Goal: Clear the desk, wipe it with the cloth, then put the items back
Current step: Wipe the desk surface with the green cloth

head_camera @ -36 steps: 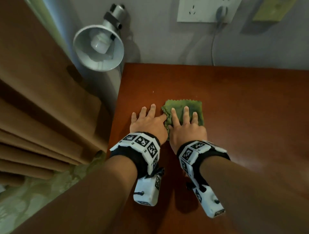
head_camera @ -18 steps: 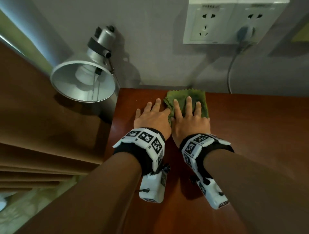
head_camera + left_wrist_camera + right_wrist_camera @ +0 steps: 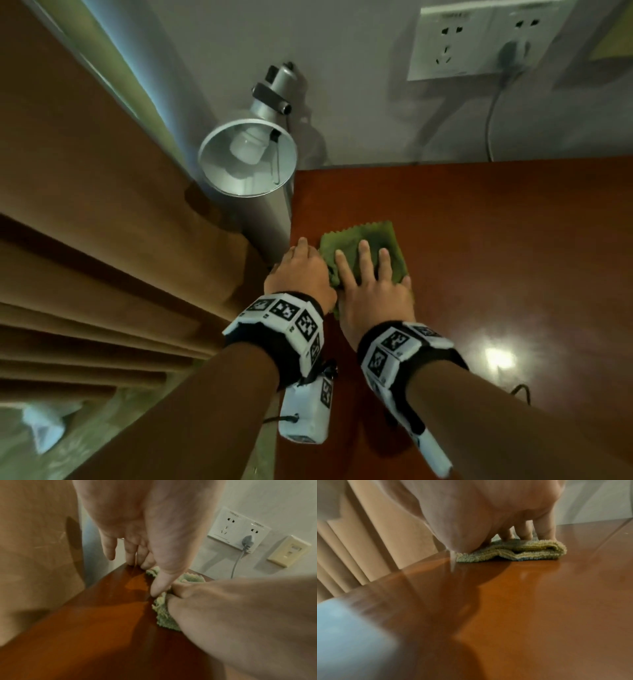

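A folded green cloth [image 3: 359,240] lies near the left edge of the red-brown desk [image 3: 496,246]. My right hand [image 3: 370,281] presses flat on the cloth with straight, spread fingers. My left hand [image 3: 301,270] rests beside it at the desk's left edge, and its thumb touches the cloth's left side. In the left wrist view the left hand [image 3: 137,534] has its fingertips on the desk [image 3: 102,628] and its thumb against the cloth [image 3: 163,616]. The right wrist view shows the right hand [image 3: 488,507] on top of the doubled cloth [image 3: 513,551].
A silver lamp [image 3: 246,161] hangs just off the desk's back left corner. Brown curtains [image 3: 85,240] fall along the left. A wall socket [image 3: 479,41] holds a grey plug whose cable [image 3: 489,130] drops behind the desk. A black cable [image 3: 520,390] shows at the right.
Both hands pushed the cloth up to the wall edge half a second ago. They have since drawn it back toward me along the left side.
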### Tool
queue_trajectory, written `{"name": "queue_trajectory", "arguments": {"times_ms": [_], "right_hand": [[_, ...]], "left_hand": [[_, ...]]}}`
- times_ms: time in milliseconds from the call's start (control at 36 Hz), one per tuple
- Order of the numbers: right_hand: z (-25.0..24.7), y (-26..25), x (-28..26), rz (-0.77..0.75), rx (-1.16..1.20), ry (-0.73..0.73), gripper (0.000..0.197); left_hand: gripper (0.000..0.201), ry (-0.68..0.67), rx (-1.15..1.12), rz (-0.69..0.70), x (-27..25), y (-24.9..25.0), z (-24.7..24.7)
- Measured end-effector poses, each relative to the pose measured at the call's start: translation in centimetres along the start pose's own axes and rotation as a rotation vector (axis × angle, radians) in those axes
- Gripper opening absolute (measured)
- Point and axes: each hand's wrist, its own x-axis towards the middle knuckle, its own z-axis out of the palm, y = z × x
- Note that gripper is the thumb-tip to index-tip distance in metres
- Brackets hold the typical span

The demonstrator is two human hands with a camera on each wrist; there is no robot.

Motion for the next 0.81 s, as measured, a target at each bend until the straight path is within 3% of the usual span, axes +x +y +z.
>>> {"name": "queue_trajectory", "arguments": {"times_ms": [139, 472, 806], "right_hand": [[0.1, -0.2, 0.0, 0.025, 0.0, 0.009, 0.062], [-4.3, -1.0, 7.8, 0.027, -0.086, 0.02, 0.08], [-8.1, -0.4, 15.0, -0.03, -0.153, 0.09, 0.069]], "left_hand": [[0.077, 0.005, -0.005, 0.058, -0.6, -1.4, 0.5], [0.039, 0.092, -0.163, 0.08, 4.6, 0.3, -1.7], [0.054, -0.011, -0.216, -0.03, 10.0, 1.2, -4.4]]}}
